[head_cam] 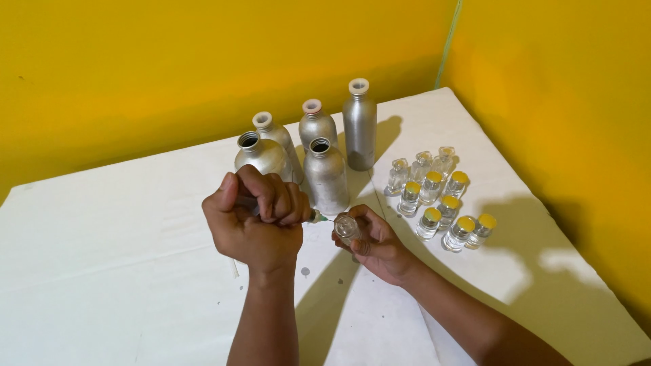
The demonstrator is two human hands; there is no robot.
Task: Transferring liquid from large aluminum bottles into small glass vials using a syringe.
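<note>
Left hand point(254, 220) was fisted around a syringe point(313, 216), its needle tip at the mouth of a small clear vial point(347, 227) pinched in the right hand point(376, 247). Both hovered just above the white counter point(102, 257), just in front of five silver metal bottles point(325, 175). Right of those bottles stood a cluster of small vials point(437, 196), some yellow-capped, some uncapped. Nothing lay between hands and bottles. Yellow wall point(169, 68) rose behind the bottles.
</note>
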